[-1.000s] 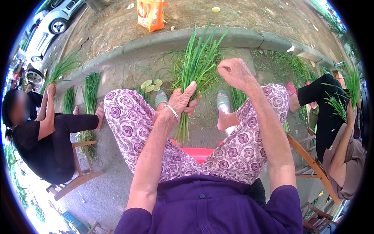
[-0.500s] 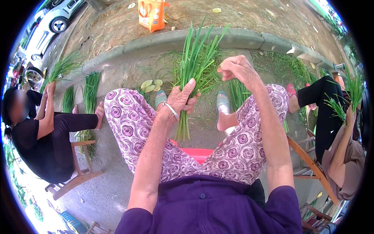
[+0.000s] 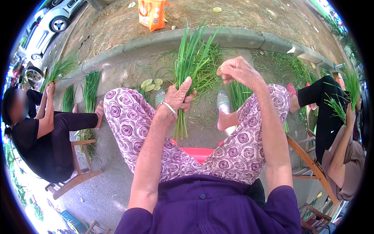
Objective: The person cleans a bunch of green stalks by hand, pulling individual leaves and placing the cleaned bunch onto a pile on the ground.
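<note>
My left hand (image 3: pixel 177 99), with a silver bangle at the wrist, is closed round an upright bunch of long green leaves (image 3: pixel 185 58), their pale stems hanging below it. My right hand (image 3: pixel 237 72) is raised to the right of the bunch, apart from it, thumb and fingertips curled together; whatever they hold is too small to make out. Behind the bunch lies a heap of cut green bits (image 3: pixel 208 66) on the pavement. More green bundles (image 3: pixel 237 95) lie beside my feet.
A curb (image 3: pixel 243 37) runs ahead, with an orange bag (image 3: pixel 152 15) on the dirt beyond. Co-workers sit left (image 3: pixel 37 144) and right (image 3: pixel 339 160) on wooden chairs, holding greens. A pink stool (image 3: pixel 196 154) is between my legs; bundles (image 3: pixel 91 89) lie at left; a white car stands beyond.
My right hand has shifted slightly and its fingers have changed their curl near the bunch. The bunch in my left hand has tilted slightly, its tops shifting a little to the left.
</note>
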Tool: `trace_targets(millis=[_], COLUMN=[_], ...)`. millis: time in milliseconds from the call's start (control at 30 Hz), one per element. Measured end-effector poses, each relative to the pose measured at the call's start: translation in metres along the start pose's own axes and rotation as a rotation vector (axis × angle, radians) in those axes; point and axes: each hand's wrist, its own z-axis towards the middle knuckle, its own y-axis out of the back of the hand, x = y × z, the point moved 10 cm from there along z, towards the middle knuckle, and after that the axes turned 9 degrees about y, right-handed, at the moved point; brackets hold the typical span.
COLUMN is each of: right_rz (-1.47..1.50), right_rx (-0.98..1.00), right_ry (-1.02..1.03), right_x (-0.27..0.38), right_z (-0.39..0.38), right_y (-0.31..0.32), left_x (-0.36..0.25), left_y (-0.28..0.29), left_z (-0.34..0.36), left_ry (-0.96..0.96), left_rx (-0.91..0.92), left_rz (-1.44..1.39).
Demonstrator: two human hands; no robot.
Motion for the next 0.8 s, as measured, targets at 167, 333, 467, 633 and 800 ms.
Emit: trace_targets(millis=[167, 333, 467, 633, 800], right_rz=[0.054, 0.15, 0.126, 0.075, 0.036], right_rx=[0.07, 0.054, 0.062, 0.079, 0.08], right_ry=[-0.02, -0.04, -0.061, -0.017, 0.03], right_x=[-0.0075, -0.0014, -0.0066, -0.0095, -0.0032], right_z=[-0.0009, -0.0058, -0.0058, -0.0012, -0.0017], right_y=[-0.0041, -0.0031, -0.0009, -0.005, -0.0061], left_x=[-0.0002, 0.0018, -0.0013, 0.0004, -0.0003], left_y=[0.0006, -0.0028, -0.0066, -0.0005, 0.0021], left_z=[-0.0019, -0.0016, -0.0029, -0.0002, 0.0001], left_ry=[0.006, 0.046, 0.033, 0.023, 0.01], left_rx=[-0.017, 0.047, 0.111, 0.058, 0.021], left_rz=[0.016, -0.123, -0.234, -0.199, -0.153])
